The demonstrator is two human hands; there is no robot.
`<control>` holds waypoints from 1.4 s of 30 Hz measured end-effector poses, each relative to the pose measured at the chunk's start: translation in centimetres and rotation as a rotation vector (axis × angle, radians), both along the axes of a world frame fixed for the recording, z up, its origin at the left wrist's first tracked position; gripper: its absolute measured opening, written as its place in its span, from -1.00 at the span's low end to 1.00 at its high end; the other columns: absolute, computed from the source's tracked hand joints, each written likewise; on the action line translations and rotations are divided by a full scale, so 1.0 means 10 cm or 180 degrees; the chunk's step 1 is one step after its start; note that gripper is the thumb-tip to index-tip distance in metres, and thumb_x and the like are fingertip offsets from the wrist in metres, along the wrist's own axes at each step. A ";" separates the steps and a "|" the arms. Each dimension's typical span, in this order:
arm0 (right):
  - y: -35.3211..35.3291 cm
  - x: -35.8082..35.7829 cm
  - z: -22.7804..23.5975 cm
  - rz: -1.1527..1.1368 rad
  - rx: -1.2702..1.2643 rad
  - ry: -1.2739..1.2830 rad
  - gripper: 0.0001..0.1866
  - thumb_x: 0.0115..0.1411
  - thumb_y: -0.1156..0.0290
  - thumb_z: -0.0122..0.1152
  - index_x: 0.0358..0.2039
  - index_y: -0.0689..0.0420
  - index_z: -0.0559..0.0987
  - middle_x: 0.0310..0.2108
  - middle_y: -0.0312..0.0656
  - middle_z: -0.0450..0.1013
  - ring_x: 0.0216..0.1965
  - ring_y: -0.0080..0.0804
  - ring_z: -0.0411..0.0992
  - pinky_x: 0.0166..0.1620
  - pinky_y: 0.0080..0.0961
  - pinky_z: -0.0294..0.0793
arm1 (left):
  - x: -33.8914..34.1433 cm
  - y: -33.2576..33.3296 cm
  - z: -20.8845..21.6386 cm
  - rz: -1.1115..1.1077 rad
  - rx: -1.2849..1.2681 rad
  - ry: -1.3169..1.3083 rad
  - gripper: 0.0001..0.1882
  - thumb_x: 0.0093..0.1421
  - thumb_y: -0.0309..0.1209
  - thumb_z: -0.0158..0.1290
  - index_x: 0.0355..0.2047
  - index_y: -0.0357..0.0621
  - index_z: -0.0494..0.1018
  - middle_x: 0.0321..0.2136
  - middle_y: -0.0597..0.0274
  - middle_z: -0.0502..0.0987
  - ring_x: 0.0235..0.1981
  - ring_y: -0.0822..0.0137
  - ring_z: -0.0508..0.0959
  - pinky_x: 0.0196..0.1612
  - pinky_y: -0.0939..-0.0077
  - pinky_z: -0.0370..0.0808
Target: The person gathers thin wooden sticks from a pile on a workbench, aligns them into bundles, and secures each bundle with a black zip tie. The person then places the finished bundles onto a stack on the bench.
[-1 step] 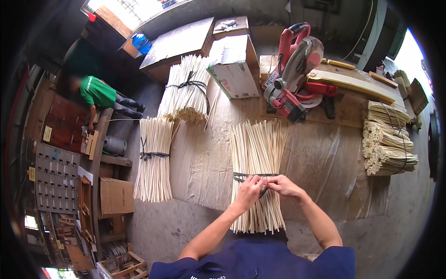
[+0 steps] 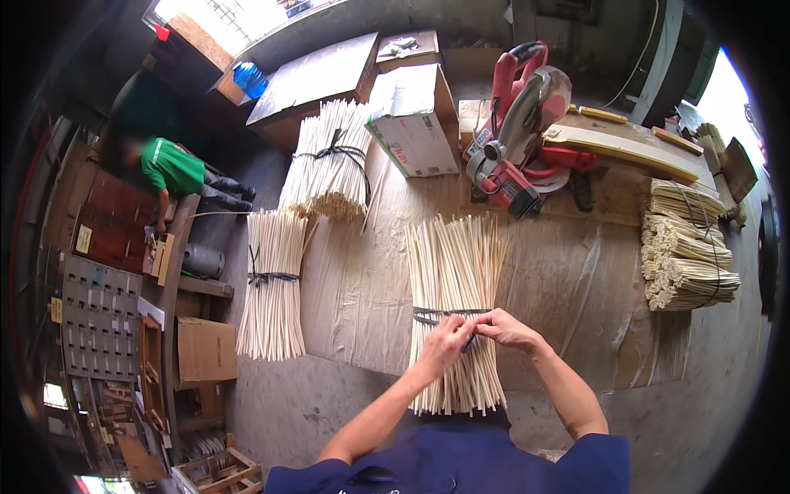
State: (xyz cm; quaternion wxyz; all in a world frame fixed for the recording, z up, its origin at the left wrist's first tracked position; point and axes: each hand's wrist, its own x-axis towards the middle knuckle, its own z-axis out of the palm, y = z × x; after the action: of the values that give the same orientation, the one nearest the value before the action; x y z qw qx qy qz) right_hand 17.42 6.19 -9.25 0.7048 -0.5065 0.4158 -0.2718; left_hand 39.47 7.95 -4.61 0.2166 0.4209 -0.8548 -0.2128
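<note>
We observe the left hand (image 2: 444, 342) and right hand (image 2: 504, 328) pinching the dark strap (image 2: 436, 313) with fingers pressed together, atop the stick bundle (image 2: 454, 280) lying on the workbench (image 2: 576, 272).

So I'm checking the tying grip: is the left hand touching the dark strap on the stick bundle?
Touching. The head view shows the left hand with fingers pinched on the dark strap across the stick bundle.

White cardboard box (image 2: 414, 123) with red print beside the saw, brown carton (image 2: 206, 351) on left shelf, yellow tags (image 2: 83, 239)
</note>
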 end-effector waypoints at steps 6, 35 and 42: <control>-0.29 -0.14 0.12 0.0209 0.0927 -0.0121 -0.72 0.52 0.26 0.36 -0.04 0.21 0.82 -0.43 -0.46 0.50 -0.44 -0.69 0.32 -0.35 -0.60 0.35 | -0.14 0.10 -0.11 0.0301 -0.0101 0.0758 -0.67 0.35 -0.52 0.32 0.12 -0.17 0.69 -0.21 0.05 0.68 -0.19 0.00 0.73 -0.12 0.15 0.70; -0.37 0.42 0.20 0.0145 -0.1876 0.1699 -0.59 0.47 0.17 0.26 -0.39 0.27 0.68 -0.45 0.09 0.51 -0.38 0.06 0.54 -0.21 -0.05 0.54 | 0.60 -0.62 -0.14 0.1888 0.5743 0.3498 -0.56 0.51 -0.28 0.15 -0.57 0.09 0.32 -0.72 0.59 0.17 -0.74 0.61 0.16 -0.65 0.51 0.07; -0.36 0.27 -0.09 0.0446 -0.2712 0.0954 -0.84 0.40 0.45 0.38 -0.36 0.16 0.64 -0.48 -0.09 0.36 -0.40 -0.04 0.43 -0.29 -0.11 0.46 | 1.09 -0.19 -0.39 0.1386 0.3618 0.0956 -0.61 0.53 -0.18 0.16 -0.39 -0.20 0.61 -0.62 0.36 0.58 -0.63 0.53 0.59 -0.55 0.44 0.54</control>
State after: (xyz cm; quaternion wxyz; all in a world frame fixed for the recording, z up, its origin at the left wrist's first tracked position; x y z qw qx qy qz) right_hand 20.14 2.59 -10.12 0.3824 -0.8118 0.3291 -0.2940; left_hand 50.37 6.03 -8.47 0.1150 0.6003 -0.4629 -0.6420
